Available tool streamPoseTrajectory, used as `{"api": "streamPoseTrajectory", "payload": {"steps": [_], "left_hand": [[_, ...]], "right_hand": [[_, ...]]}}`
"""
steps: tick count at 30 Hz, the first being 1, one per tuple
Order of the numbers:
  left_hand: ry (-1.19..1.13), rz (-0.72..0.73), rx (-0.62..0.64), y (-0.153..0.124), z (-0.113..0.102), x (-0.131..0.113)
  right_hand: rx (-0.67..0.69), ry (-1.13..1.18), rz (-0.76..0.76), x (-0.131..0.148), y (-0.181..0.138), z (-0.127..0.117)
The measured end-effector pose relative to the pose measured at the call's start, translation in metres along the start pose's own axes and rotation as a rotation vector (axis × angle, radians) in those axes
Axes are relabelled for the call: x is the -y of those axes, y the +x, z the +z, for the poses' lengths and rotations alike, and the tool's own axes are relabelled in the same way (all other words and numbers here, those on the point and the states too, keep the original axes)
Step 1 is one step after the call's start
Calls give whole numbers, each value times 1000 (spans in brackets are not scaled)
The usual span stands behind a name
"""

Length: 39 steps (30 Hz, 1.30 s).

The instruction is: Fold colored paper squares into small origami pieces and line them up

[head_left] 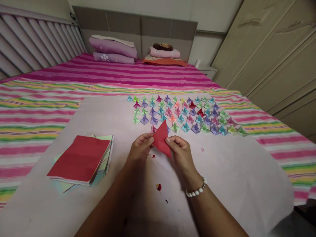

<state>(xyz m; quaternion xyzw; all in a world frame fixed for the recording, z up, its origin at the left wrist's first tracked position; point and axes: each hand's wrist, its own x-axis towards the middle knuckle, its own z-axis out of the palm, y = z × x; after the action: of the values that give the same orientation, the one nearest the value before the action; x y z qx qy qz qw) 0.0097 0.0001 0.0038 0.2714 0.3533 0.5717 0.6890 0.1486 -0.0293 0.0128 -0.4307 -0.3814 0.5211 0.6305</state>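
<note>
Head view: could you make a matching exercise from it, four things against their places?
1. paper stack
2. white bead bracelet
3. folded red paper
4. small folded shapes

A. pinched between left hand and right hand
B. in rows beyond the hands
C. left of both arms
D. around the right wrist

Pairs: 1-C, 2-D, 3-A, 4-B

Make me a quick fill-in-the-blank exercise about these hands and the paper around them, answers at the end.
1. The folded triangular paper between the left hand and the right hand is ____ in colour.
2. A bracelet of mostly white beads circles the person's ____ wrist.
3. The stack of coloured paper sheets lies to the ____ of both hands.
4. Nearer or farther: compared with that stack, the small multicoloured folded-paper shapes lie ____ from the person.

Missing words: red; right; left; farther.
</note>
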Motion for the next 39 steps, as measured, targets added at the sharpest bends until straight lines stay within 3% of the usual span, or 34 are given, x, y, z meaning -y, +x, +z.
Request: {"api": "streamPoseTrajectory", "payload": {"steps": [5,19,29,32,39], "left_hand": [[-32,-120,76,-2,-1,0],[17,-171,193,-2,-6,4],[25,-100,145,-2,-2,4],[121,-56,99,0,-3,6],[408,75,54,-6,3,5]], "right_hand": [[73,63,-30,1,1,-3],[114,84,-35,1,1,-4],[122,73,-6,-1,2,-2],[137,25,-33,-2,2,0],[27,-219,-83,-2,-2,5]]}}
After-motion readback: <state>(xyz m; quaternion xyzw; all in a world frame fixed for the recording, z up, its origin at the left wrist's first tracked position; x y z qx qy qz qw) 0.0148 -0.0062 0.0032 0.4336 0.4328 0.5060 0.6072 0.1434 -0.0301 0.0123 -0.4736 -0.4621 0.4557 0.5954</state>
